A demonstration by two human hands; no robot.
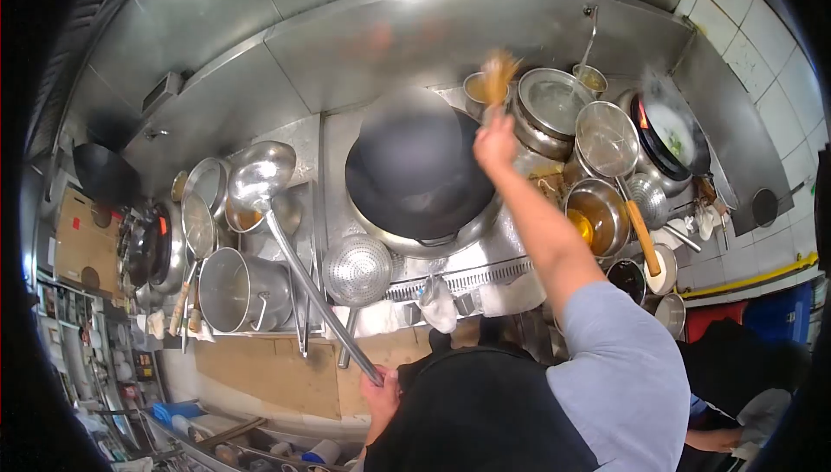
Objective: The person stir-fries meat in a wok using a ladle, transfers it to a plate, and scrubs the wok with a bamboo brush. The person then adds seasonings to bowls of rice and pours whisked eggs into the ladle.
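Observation:
My left hand [379, 394] grips the end of a long-handled steel ladle [262, 169], whose bowl is raised over the left side of the range. My right hand [496, 143] reaches forward past the right rim of a large dark wok [467, 216]. It is closed on a brown bristled wok brush [499, 78], held upright and smeared by motion. Behind the brush stands a small pot [476, 89]. A hazy grey patch covers the wok's upper part, so its far rim is unclear. A perforated skimmer [357, 268] lies just left of the wok.
A deep steel pot [238, 290] stands at left. Right of the wok are a water-filled pot [554, 101], a wooden-handled strainer [608, 139] and a bowl of brown liquid [606, 221]. Water runs from a tap [591, 26]. Another person's arm [714, 439] shows at lower right.

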